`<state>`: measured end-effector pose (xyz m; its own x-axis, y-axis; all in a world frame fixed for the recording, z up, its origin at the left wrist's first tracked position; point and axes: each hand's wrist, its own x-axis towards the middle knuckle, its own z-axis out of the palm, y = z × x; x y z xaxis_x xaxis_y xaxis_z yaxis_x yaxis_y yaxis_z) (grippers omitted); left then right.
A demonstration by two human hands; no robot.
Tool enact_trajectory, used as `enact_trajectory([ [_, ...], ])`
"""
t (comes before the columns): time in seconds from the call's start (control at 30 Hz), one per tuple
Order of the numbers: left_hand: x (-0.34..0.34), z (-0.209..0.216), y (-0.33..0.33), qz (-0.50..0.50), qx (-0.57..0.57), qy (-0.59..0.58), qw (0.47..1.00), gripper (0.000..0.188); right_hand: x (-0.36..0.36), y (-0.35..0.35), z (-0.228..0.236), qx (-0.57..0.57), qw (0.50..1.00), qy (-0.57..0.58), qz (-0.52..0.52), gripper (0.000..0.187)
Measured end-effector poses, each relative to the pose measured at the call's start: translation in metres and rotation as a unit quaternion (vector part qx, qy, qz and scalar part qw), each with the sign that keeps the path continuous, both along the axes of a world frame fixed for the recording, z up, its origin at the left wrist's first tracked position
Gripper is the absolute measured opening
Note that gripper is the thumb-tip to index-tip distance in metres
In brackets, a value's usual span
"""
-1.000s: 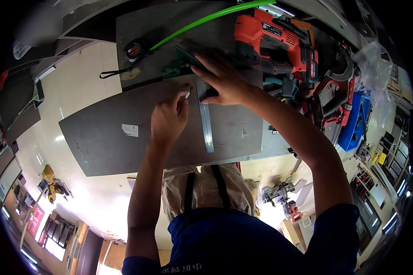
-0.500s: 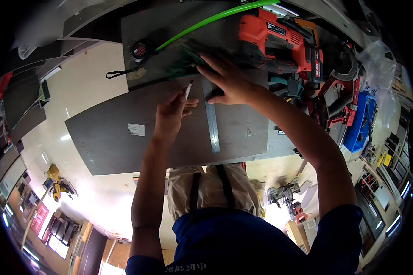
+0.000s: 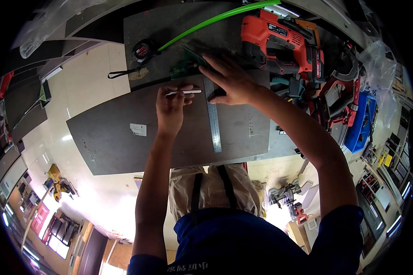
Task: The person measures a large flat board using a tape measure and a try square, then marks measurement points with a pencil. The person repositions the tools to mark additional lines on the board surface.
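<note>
A dark grey board (image 3: 124, 137) lies across the work surface in front of me. A metal square ruler (image 3: 214, 123) rests on it, its blade running toward me. My left hand (image 3: 170, 107) holds a white pencil (image 3: 184, 92) with its tip near the ruler's left edge at the board's far side. My right hand (image 3: 229, 80) presses flat on the ruler's far end, fingers spread over the green-handled part (image 3: 186, 64).
A black and red tape measure (image 3: 143, 49) and a green hose (image 3: 215, 18) lie on a second grey panel (image 3: 170, 23) behind. A red power tool (image 3: 280, 39), more red tools (image 3: 339, 98) and a blue bin (image 3: 360, 126) crowd the right. Cream tiled floor (image 3: 92, 73) lies left.
My left hand with the pencil has slid away from me along the ruler toward the board's far edge. My right hand stays pressed on the ruler.
</note>
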<state>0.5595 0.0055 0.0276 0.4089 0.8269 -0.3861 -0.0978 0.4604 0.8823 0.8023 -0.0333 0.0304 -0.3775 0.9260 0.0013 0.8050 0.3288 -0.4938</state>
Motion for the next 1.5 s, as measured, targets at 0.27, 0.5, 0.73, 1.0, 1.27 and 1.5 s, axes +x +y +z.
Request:
enact_trajectory([
  [0.27,0.005,-0.005,-0.006,-0.043,0.095,0.018,0.994,0.014,0.001,0.000,-0.002,0.003,1.000,0.000,0.000,0.098],
  [0.5,-0.020,0.002,-0.048,-0.097,0.099,0.045,0.989,0.010,0.001,0.001,-0.001,0.004,1.000,0.005,0.005,0.098],
  [0.73,-0.009,0.010,-0.036,-0.095,0.136,0.096,0.981,0.008,0.002,-0.001,-0.001,0.000,1.000,0.006,0.000,0.098],
  [1.0,0.019,0.000,0.016,-0.074,0.195,0.081,0.975,0.007,-0.001,0.003,0.002,0.010,1.000,0.017,-0.004,0.095],
  [1.27,-0.029,0.005,-0.069,-0.116,0.118,0.078,0.983,0.011,0.002,0.001,0.002,0.023,1.000,0.014,-0.003,0.096],
  [1.5,-0.005,0.004,-0.038,-0.079,0.161,0.079,0.981,0.010,-0.002,0.001,0.006,0.006,1.000,0.002,-0.014,0.096],
])
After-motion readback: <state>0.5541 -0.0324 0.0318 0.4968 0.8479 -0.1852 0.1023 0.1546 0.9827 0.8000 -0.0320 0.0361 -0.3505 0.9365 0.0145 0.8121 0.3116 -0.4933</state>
